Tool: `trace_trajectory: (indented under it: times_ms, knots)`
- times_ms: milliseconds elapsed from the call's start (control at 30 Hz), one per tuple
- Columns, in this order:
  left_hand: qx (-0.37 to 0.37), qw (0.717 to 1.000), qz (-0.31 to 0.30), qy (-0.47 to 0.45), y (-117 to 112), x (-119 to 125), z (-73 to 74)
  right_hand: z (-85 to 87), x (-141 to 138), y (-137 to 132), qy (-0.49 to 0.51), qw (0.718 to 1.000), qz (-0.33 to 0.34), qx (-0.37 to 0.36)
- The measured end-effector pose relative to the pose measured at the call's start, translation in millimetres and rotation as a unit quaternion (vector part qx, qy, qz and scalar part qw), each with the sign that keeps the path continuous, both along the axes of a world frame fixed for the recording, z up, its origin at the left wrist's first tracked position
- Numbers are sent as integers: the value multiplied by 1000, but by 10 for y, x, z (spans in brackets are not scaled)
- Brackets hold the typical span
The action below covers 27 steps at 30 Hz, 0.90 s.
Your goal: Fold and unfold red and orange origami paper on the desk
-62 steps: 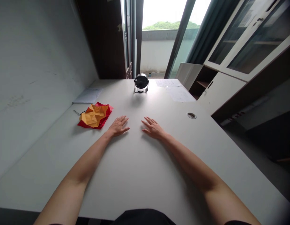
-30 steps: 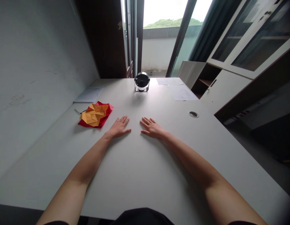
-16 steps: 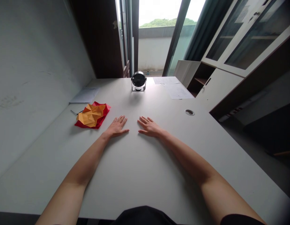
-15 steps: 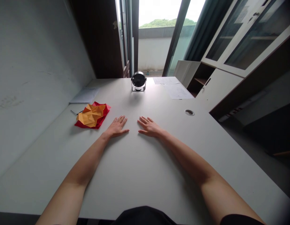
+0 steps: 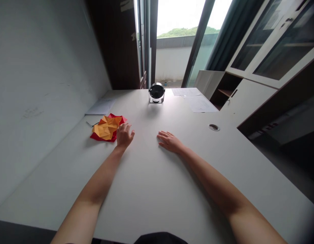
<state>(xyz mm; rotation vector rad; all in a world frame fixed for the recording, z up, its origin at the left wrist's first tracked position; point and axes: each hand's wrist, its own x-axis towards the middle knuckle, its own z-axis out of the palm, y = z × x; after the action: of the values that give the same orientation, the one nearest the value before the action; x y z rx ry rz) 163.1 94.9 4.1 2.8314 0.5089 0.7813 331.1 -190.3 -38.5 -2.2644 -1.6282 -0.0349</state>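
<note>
- The left hand (image 5: pixel 124 134) is spread, thumb apart and fingers slightly bent, at the right edge of the papers; I cannot tell whether it touches them.
- The right hand (image 5: pixel 170 142) lies palm down on the worktop (image 5: pixel 146 189), fingers extended, holding nothing.
- Creased orange paper (image 5: pixel 106 127) lies on red paper (image 5: pixel 96 137), on the worktop's left side, near the wall (image 5: pixel 45 84).

The white table (image 5: pixel 151 193) is bounded at left by a scuffed wall (image 5: pixel 45 71). Daylight is admitted through a tall window (image 5: pixel 199 37); a low wall (image 5: pixel 172 61) and green hill (image 5: pixel 179 32) are seen beyond. At right, a dark curtain (image 5: pixel 230 37) is flanked by a white, glass-doored cabinet (image 5: pixel 255 98).
</note>
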Motion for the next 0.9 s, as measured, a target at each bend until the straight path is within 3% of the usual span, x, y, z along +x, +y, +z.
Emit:
trace_trajectory:
  times_ms: [100, 233, 400, 667, 800, 900]
  knots:
    - [-26, 989, 143, -25, 250, -107, 59, -31, 35, -8, 11, 1000, 3, 29]
    - [-70, 967, 245, -5, 608, -213, -18, -53, 59, -5, 18, 999, 5, 48]
    - [-145, 957, 252, 24, 833, -230, -120, -78, 71, -1, 28, 997, 6, 70]
    - [-243, 929, 278, -20, 970, -242, -113, -97, 78, -6, 32, 996, 11, 87]
    - [-231, 928, 282, -75, 948, -243, -113, -99, 90, -10, 29, 996, 14, 86]
    - [-171, 942, 247, -147, 865, -207, -69, -111, 89, -1, 32, 995, 13, 94]
